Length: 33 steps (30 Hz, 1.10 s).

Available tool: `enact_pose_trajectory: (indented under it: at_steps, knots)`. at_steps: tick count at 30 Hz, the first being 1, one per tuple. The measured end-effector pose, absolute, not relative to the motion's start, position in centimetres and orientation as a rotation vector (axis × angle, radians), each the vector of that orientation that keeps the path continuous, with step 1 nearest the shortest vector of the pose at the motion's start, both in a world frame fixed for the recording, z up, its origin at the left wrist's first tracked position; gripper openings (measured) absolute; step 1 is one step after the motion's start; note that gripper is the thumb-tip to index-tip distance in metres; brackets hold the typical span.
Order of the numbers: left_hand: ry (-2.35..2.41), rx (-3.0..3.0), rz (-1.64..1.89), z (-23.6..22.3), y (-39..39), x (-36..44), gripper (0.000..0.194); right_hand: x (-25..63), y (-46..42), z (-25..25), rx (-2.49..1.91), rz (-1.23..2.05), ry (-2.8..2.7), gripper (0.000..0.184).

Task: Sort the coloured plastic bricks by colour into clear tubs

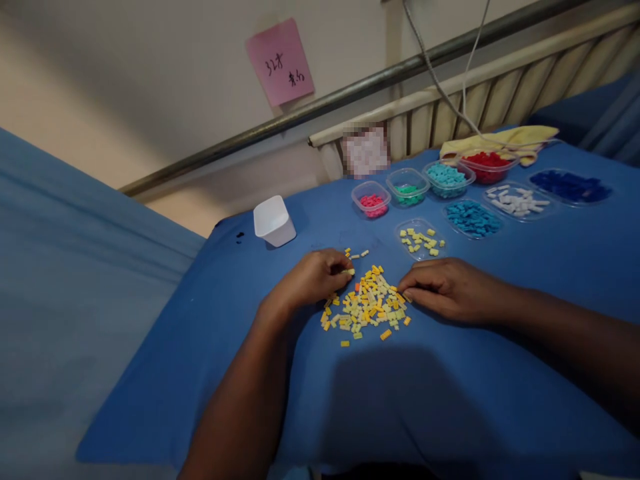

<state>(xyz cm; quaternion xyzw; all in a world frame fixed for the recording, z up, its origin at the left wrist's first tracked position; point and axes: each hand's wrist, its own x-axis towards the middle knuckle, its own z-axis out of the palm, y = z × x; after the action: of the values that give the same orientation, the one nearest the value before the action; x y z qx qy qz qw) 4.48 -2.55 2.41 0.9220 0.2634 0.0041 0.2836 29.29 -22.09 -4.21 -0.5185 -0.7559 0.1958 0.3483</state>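
Observation:
A loose pile of small yellow and orange building bricks [370, 300] lies on the blue cloth between my hands. My left hand [323, 275] is closed at the pile's upper left, with a pale yellow brick [349, 272] pinched at its fingertips. Just beyond those fingers sit a few stray bricks [356, 255]. My right hand [447, 288] rests at the pile's right edge, fingers drawn together against the bricks there; whether they grip one is hard to see. Beyond that hand is a shallow clear tray [421, 257] with several pale yellow bricks.
Clear tubs of pink bricks [373, 205], green bricks [409, 194], turquoise bricks [447, 175] and red bricks [486, 163] line the back. Nearer are trays of blue [473, 219], white [519, 201] and dark blue bricks [570, 186]. A white container [275, 223] stands at left; a yellow cloth [500, 140] lies behind.

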Motion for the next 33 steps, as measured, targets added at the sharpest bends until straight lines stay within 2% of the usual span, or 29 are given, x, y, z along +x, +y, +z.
enact_pose_trajectory:
  at_steps: [5,11,17,25,30,33]
  knots:
    - [0.663,2.414,0.137,3.0,-3.0,7.0,0.019,29.1,-21.8,-4.4,-1.316,0.510,-1.937,0.020]
    - [0.361,2.684,0.170,3.5,-3.2,15.0,0.015,29.2,-21.6,-4.5,-1.291,0.513,-1.923,0.019]
    - [0.344,2.904,0.029,2.1,-2.5,21.5,0.024,29.3,-21.4,-4.5,-1.283,0.538,-1.900,0.019]
    - [0.469,2.806,0.073,2.3,-2.5,20.5,0.033,29.3,-21.2,-4.4,-1.266,0.547,-1.897,0.018]
    - [0.425,2.814,-0.038,2.1,-3.4,19.6,0.026,29.3,-21.2,-4.4,-1.276,0.542,-1.896,0.018]
    - [0.453,2.822,0.082,2.4,-3.1,18.5,0.028,29.3,-21.4,-4.4,-1.283,0.548,-1.896,0.018]
